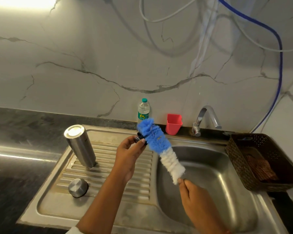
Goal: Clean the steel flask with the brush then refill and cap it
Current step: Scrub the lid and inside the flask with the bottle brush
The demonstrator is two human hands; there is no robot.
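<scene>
The steel flask (pixel 80 146) stands upside down and tilted on the ribbed drainboard (pixel 108 166). Its round steel cap (pixel 78 187) lies nearer to me on the same drainboard. My left hand (pixel 128 154) pinches a small dark piece (pixel 139 137), partly hidden, right against the blue end of the bottle brush. My right hand (pixel 198 200) grips the handle end of the bottle brush (pixel 161 147), whose blue and white bristles slant up to the left over the basin's edge.
The sink basin (pixel 210 183) lies to the right under a chrome tap (pixel 208 119). A plastic water bottle (pixel 143 110) and a red cup (pixel 174 124) stand at the back. A dark woven basket (pixel 264 162) sits at the right edge.
</scene>
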